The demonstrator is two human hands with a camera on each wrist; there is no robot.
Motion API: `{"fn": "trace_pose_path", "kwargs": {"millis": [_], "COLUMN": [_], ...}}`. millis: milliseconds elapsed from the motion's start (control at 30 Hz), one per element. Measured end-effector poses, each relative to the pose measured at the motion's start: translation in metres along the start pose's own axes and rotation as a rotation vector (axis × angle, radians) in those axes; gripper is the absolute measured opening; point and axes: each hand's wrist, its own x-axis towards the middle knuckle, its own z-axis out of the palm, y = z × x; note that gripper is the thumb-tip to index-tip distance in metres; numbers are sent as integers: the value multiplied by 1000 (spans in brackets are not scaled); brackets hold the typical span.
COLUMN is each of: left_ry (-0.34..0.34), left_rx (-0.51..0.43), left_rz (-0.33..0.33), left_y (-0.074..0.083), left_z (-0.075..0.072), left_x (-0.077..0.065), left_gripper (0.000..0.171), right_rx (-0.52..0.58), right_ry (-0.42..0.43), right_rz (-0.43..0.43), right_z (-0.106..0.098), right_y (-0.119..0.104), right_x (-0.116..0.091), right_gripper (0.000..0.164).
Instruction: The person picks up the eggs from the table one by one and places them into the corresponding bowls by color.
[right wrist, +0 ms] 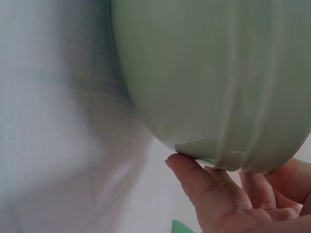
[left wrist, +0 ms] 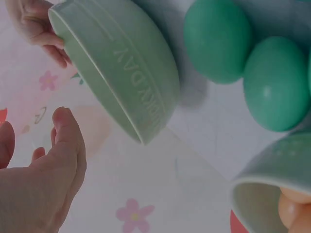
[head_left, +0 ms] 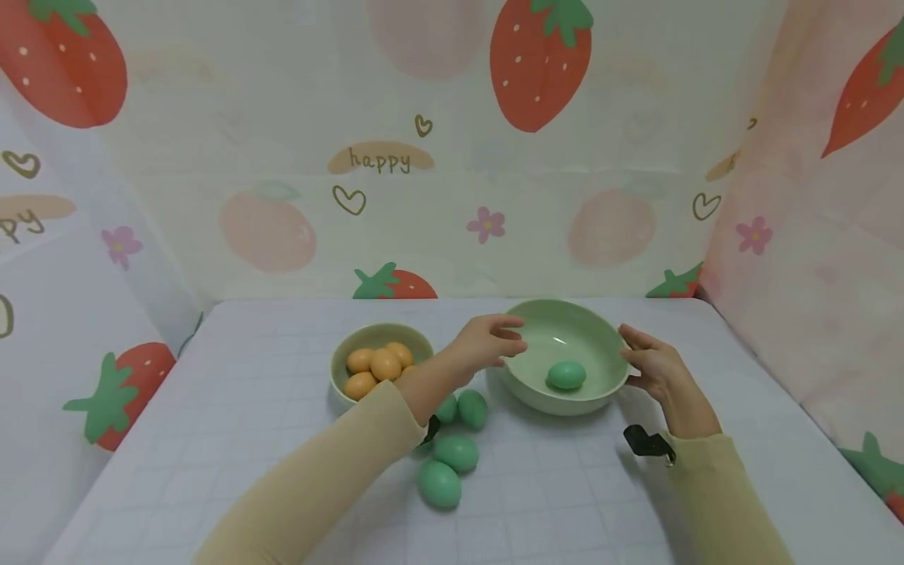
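My left hand (head_left: 490, 343) hovers over the left rim of the large pale green bowl (head_left: 519, 392), fingers loosely bent and apart with nothing held. One green egg (head_left: 566, 375) lies inside that bowl, toward the near side. At the opposite side, my right hand (head_left: 660, 373) rests its extended fingers against the bowl's outer wall, as the fingertips (right wrist: 182, 162) in the right wrist view show. Raised lettering runs along the outside of the bowl in the left wrist view. Several more green eggs (head_left: 457, 453) lie on the table, near and below my left forearm.
A smaller green bowl (head_left: 337, 373) left of the large one holds several orange eggs (head_left: 385, 364); my left forearm partly covers it. The white checked tablecloth (head_left: 544, 502) extends in front. A strawberry-print curtain (head_left: 452, 212) stands behind and along both sides.
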Motion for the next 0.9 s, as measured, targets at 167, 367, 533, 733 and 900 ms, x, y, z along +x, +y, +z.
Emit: {"fn": "trace_pose_path", "kwargs": {"millis": [167, 367, 533, 733, 900], "left_ry": [3, 7, 0, -8, -86], "left_rx": [44, 86, 112, 116, 147], "left_rz": [38, 53, 65, 71, 85], "left_y": [-2, -5, -11, -26, -36], "left_z": [-13, -25, -34, -46, -57], "left_x": [-18, -37, -49, -64, -76], "left_gripper": [43, 42, 41, 40, 43], "right_rx": [-7, 13, 14, -10, -9], "right_ry": [9, 6, 3, -3, 7], "right_rz": [-4, 6, 7, 16, 20], "right_z": [0, 0, 0, 1, 2], "right_y": [0, 0, 1, 4, 2], "right_x": [2, 4, 2, 0, 0], "right_gripper": [62, 63, 63, 62, 62]}}
